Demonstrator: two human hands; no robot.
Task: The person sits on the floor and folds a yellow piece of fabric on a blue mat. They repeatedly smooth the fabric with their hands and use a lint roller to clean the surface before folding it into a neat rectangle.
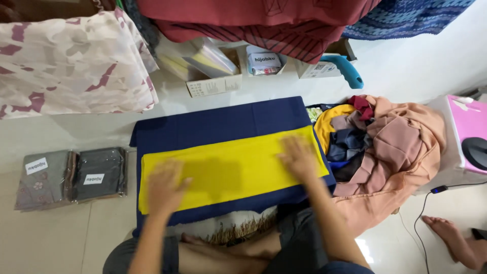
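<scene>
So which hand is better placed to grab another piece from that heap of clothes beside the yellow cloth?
Probably the right hand. It lies flat on the yellow cloth at the end bordering the heap of clothes, while the left hand rests at the far end.

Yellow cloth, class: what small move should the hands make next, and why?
Probably fold it in half, left end over to the right. The yellow cloth lies flat on the navy mat, with the left hand and right hand pressing open-palmed near its two ends.
</scene>
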